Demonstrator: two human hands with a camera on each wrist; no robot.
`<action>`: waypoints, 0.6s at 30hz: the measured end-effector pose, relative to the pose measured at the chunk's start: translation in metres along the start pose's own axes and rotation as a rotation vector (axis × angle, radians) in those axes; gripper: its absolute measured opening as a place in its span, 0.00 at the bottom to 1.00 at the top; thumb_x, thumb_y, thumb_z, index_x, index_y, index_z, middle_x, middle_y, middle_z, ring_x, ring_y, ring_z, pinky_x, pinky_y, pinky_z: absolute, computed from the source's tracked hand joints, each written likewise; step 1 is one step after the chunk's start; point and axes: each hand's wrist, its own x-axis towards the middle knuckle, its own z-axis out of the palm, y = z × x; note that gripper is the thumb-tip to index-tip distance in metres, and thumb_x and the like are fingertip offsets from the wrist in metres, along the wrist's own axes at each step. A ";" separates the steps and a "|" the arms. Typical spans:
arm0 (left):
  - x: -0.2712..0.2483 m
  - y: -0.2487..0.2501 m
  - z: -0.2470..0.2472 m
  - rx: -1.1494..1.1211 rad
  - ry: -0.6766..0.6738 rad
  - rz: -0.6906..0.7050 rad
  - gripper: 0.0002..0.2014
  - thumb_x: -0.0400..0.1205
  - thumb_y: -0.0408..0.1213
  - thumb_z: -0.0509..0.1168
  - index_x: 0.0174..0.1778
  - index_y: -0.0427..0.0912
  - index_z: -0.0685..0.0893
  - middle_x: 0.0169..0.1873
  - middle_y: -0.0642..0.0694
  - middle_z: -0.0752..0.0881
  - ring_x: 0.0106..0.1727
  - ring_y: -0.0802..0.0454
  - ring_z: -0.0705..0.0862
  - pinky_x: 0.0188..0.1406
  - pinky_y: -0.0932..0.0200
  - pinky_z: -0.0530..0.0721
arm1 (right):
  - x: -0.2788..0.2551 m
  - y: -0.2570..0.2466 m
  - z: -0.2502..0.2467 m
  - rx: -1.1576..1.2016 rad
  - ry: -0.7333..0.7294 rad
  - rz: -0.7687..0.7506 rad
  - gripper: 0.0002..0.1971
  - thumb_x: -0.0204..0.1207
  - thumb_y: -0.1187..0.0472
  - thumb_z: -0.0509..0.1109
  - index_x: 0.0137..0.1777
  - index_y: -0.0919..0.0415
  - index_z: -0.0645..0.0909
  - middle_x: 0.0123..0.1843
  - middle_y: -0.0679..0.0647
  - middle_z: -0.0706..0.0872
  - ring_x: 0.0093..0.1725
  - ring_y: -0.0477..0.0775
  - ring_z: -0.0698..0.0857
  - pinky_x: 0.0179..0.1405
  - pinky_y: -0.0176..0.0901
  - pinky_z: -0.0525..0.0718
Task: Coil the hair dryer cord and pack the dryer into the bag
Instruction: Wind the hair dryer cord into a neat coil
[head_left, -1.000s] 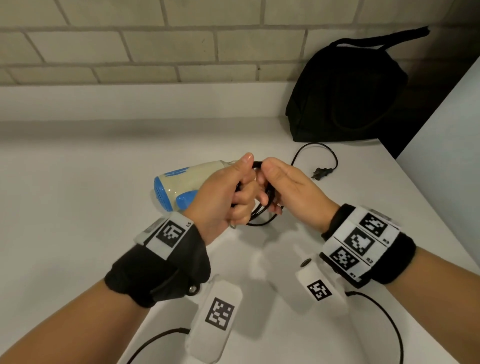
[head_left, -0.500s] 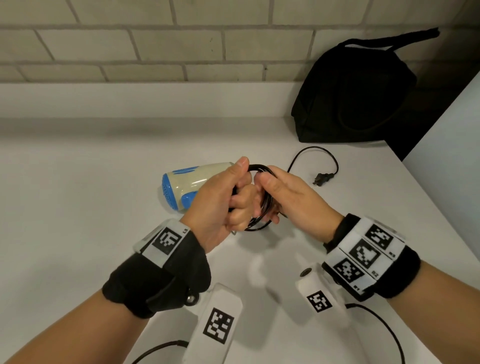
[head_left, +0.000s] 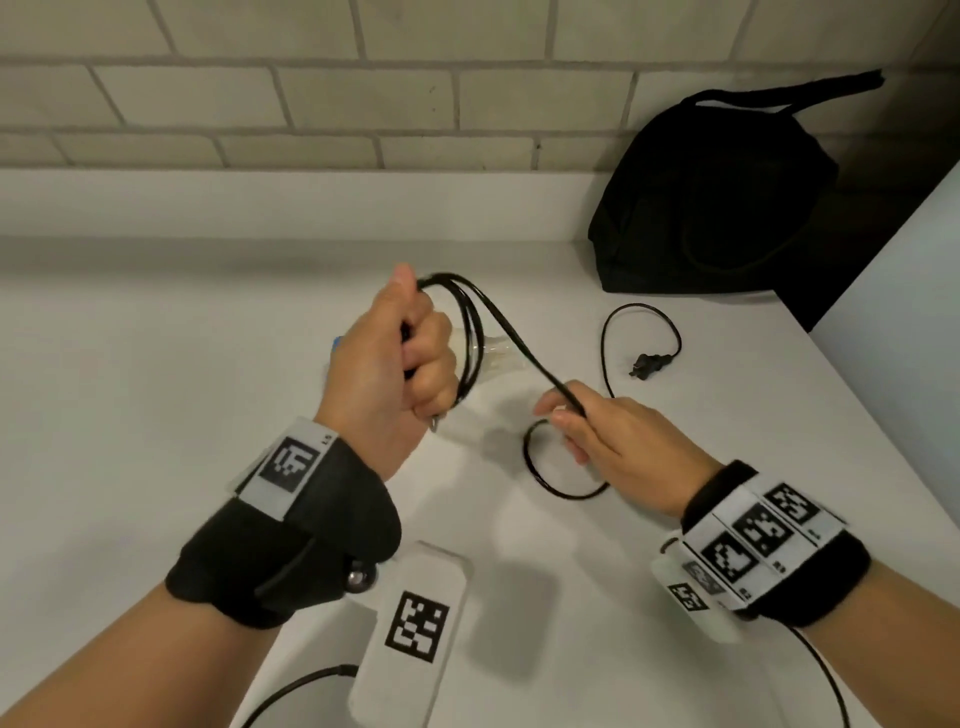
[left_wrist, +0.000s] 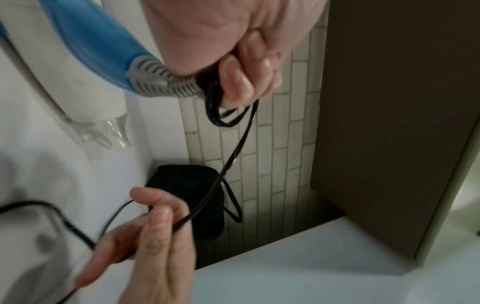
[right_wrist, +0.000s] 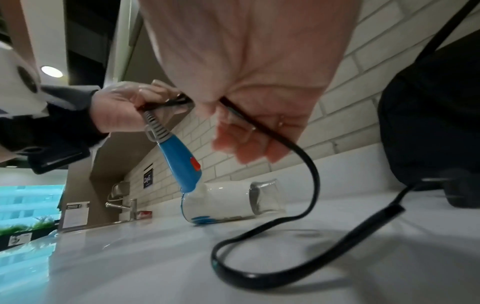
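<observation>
My left hand (head_left: 410, 353) is raised over the counter and grips several black cord loops (head_left: 467, 332) together with the grey end of the dryer's blue handle (left_wrist: 98, 47). The white and blue hair dryer (right_wrist: 223, 203) rests on its side under that hand, clear nozzle (right_wrist: 265, 197) pointing right. My right hand (head_left: 587, 426) pinches the cord (left_wrist: 207, 197) lower and to the right, with a taut strand running up to the left hand. Slack cord (head_left: 545, 478) curls under the right hand and trails to the plug (head_left: 649, 361). The black bag (head_left: 717, 197) stands at the back right.
A tiled wall (head_left: 311, 104) runs behind the white counter (head_left: 130, 415). A tall panel (head_left: 904, 291) closes off the right side beside the bag. In the right wrist view a tap (right_wrist: 127, 205) stands far off to the left along the counter.
My hands have come apart. The left hand rose with the loops; the right slid down and right along the cord, stretching a strand between them.
</observation>
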 end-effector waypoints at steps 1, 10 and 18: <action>0.001 0.003 0.001 -0.030 0.034 0.033 0.22 0.84 0.49 0.46 0.24 0.48 0.60 0.09 0.55 0.60 0.08 0.62 0.55 0.10 0.68 0.50 | -0.001 0.001 -0.002 -0.093 0.034 0.026 0.15 0.82 0.51 0.48 0.62 0.53 0.70 0.33 0.46 0.78 0.36 0.54 0.82 0.38 0.50 0.79; -0.012 -0.036 0.045 0.765 -0.200 0.468 0.18 0.83 0.52 0.42 0.29 0.51 0.66 0.20 0.56 0.71 0.20 0.60 0.72 0.22 0.69 0.70 | 0.008 -0.048 0.010 -0.598 -0.091 -0.057 0.11 0.72 0.63 0.68 0.53 0.68 0.79 0.34 0.67 0.83 0.45 0.62 0.87 0.23 0.44 0.70; -0.001 -0.047 0.020 1.047 -0.307 0.426 0.23 0.79 0.59 0.44 0.35 0.44 0.72 0.24 0.58 0.78 0.28 0.65 0.78 0.33 0.70 0.75 | -0.012 -0.048 -0.014 -0.412 -0.036 -0.192 0.09 0.67 0.48 0.68 0.34 0.51 0.85 0.22 0.53 0.83 0.15 0.58 0.77 0.17 0.32 0.50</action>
